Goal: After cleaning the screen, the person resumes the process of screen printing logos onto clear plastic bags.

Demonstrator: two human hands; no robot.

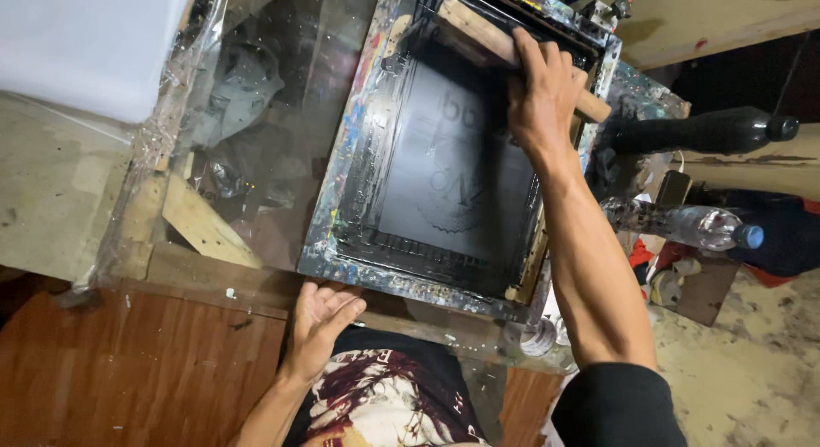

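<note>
Right hand [542, 93] grips the wooden squeegee [478, 33], blade hidden; left hand [323, 315] open under the screen frame [342, 191]

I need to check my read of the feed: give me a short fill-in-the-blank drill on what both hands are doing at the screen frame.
1. The right hand grips a wooden ____ at the far end of the screen frame.
2. The left hand lies open at the frame's ____ edge.
3. The ink on the mesh is ____.

Missing words: squeegee; near; black

Black, paint-speckled screen frame [342, 186]
</note>
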